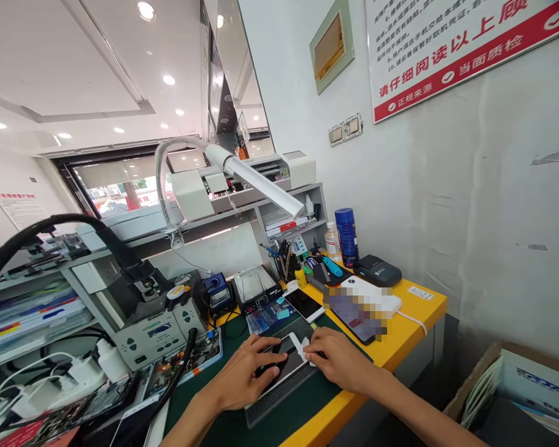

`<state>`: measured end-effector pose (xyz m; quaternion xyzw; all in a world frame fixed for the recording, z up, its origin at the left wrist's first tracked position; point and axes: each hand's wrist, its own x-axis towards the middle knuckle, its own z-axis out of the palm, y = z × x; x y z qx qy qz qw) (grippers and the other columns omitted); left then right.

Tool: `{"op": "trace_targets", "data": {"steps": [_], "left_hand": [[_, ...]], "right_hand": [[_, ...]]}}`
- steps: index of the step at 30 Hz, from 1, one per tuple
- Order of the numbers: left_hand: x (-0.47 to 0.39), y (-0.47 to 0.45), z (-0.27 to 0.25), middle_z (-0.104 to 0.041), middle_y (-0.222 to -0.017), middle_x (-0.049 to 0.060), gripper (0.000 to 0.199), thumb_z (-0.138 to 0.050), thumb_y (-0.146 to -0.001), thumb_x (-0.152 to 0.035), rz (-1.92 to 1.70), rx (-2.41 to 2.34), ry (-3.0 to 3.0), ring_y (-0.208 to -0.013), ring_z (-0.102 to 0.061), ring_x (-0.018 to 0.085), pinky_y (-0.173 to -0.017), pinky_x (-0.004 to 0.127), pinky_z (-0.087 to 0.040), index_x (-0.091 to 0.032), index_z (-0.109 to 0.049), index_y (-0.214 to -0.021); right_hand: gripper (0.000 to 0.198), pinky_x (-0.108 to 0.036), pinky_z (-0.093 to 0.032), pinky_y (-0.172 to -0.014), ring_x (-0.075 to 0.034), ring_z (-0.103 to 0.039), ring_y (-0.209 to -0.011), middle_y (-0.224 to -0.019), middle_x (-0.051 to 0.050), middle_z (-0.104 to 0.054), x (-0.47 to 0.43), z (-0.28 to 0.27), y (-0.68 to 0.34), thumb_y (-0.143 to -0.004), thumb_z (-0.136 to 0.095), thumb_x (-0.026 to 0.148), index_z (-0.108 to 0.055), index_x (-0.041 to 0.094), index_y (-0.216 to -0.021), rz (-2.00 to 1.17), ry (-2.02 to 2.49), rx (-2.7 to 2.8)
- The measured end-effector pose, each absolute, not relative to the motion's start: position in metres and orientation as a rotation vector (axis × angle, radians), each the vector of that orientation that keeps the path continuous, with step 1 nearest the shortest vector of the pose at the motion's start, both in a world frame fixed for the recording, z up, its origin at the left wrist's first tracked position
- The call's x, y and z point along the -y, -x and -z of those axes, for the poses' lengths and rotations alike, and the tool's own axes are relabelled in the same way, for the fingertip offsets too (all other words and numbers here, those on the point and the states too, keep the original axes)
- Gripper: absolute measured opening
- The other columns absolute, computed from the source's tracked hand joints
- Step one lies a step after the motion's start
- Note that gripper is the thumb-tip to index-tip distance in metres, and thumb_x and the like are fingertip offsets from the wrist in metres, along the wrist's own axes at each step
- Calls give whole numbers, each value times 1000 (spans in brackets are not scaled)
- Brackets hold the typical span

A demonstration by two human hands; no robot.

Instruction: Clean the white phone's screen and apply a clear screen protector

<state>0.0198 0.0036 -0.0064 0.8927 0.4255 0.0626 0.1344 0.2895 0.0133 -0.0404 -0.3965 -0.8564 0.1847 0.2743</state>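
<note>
A: How are your hands posed?

B: Your left hand [248, 374] lies palm down, fingers spread, its tips resting on a white-framed phone [292, 365] without clasping it. Your right hand [338, 362] pinches a white scrap [306, 349] between thumb and fingers at the phone's right side. The phone lies on a grey perforated pad [257, 415].

A: Which containers surround you?

B: From the left: a grey shelf [81, 295] with stacked folders [28, 320]; a black holder [287, 272] with upright tools; a bottle [331, 241] of pale liquid just beside a blue can [347, 233]; at far right, a cardboard box [463, 388] of printed packages [540, 379].

A: And the surface and room?

B: At left, a window [121, 186] lies beyond the shelf. A white lamp [265, 186] slants above the yellow table [428, 307], partly covered by a green mat [323, 400] beneath the pad. At right, a scuffed pale wall [447, 205] carries a red-and-white notice [470, 56].
</note>
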Motion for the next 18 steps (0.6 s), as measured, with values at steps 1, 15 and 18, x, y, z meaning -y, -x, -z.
{"op": "trace_targets", "data": {"steps": [1,15,18], "left_hand": [[-4,-19,8,-45,-151,2,41,-39,-101,-49,-194,-1226,-2590,-138,-39,34,-113,58,-33,-39,-55,-137],[-9,-19,5,-49,-145,2,37,-42,-101,-43,-308,-1116,-2548,-133,-44,27,-114,46,-31,-39,-58,-134],[-9,-18,6,-51,-144,2,36,-41,-102,-41,-330,-1109,-2566,-132,-44,27,-112,43,-33,-39,-60,-132]], "right_hand": [[33,-29,-42,-74,-21,-59,-88,-92,-8,-65,-14,41,-292,-99,-44,27,-75,20,-92,-487,1025,2340],[27,-32,-40,-74,-22,-53,-87,-87,-8,-62,-13,38,-270,-98,-45,12,-70,17,-89,25,835,2671],[25,-34,-42,-74,-24,-54,-86,-90,-10,-63,-5,35,-251,-93,-46,7,-69,14,-89,90,820,2728]]}}
